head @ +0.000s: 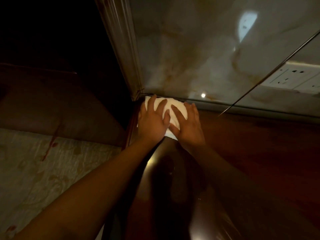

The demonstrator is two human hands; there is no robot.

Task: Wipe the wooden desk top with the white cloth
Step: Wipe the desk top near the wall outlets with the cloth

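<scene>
both palms flat, fingers spread, my left hand (152,118) and right hand (187,124) pressing white cloth (176,108) onto desk top (251,144), far corner. wall (199,58) just beyond fingertips. risk: cloth bunches against edge, corner strip missed.

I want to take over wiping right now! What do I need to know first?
Left hand: flat, fingers spread, pressing on the white cloth.
Right hand: flat on the same cloth, beside the left hand.
Cloth: folded, at the far left corner of the wooden desk, right against the marble wall and the metal corner trim.
Done: cannot tell how much has been wiped; the desk looks shiny near you.
Left: probably pull the cloth back from the corner and sweep right, toward the wall sockets.
</scene>
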